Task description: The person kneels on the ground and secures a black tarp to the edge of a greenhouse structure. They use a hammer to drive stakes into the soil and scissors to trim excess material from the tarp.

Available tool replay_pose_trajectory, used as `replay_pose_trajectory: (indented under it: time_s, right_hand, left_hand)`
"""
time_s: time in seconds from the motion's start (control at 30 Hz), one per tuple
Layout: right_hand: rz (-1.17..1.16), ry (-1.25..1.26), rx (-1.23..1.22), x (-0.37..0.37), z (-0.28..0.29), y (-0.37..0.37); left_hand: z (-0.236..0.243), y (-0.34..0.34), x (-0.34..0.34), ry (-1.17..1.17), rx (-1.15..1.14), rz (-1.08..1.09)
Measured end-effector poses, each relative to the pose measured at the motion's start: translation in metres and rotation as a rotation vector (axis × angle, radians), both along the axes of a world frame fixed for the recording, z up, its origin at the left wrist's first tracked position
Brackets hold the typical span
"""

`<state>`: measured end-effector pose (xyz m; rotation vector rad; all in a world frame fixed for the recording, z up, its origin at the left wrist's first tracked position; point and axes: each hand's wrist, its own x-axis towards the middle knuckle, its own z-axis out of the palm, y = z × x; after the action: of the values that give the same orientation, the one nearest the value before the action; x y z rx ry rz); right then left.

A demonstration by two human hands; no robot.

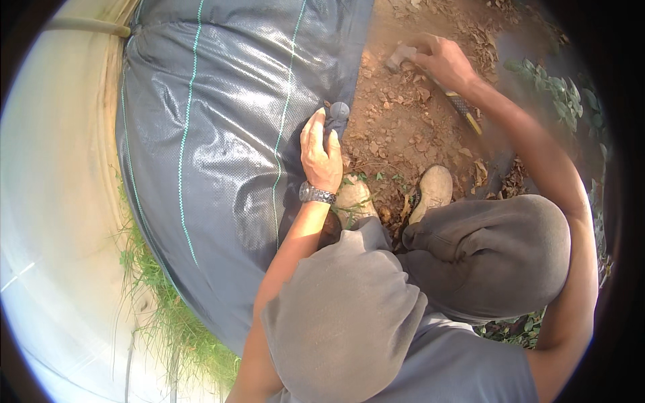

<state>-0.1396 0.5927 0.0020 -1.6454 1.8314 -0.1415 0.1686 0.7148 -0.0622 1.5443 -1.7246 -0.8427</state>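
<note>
My left hand [321, 156], with a watch on its wrist, lies on the black woven ground sheet [232, 114] close to its right edge. Its fingers are stretched and a little apart, and the fingertips are beside a round grey disc [339, 111], which looks like the head of a ground peg. Over the bare soil to the right, my right hand [449, 66] grips a hammer [463, 113] close to its head. The grey head sticks out past my fingers, slightly blurred, and the black and yellow handle slants down toward me.
Reddish soil [396, 127] with dry leaves borders the sheet. My shoes [433, 188] stand on it, with my bent knees nearer. Leafy plants [561, 94] grow at the right. Grass [171, 326] and a pale plastic wall [60, 201] line the left, where a pipe [87, 25] reaches the sheet.
</note>
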Motion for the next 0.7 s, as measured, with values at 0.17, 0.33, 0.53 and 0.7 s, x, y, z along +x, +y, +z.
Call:
replay_pose_trajectory:
  time_s: [0.17,0.33,0.53,0.7]
  right_hand:
    - [-0.074,0.216,-0.219,-0.073,-0.039,0.069]
    - [-0.224,0.239,-0.048,-0.057,-0.058,0.127]
    - [-0.355,0.053,0.011,-0.069,-0.063,0.138]
    - [-0.386,-0.199,-0.035,-0.056,-0.028,0.141]
  left_hand:
    - [0.009,-0.027,-0.010,0.246,0.174,-0.067]
    - [0.008,-0.042,-0.010,0.093,0.165,-0.079]
    - [-0.001,-0.040,-0.015,0.116,0.217,-0.123]
    - [-0.017,-0.037,-0.024,0.235,0.239,-0.032]
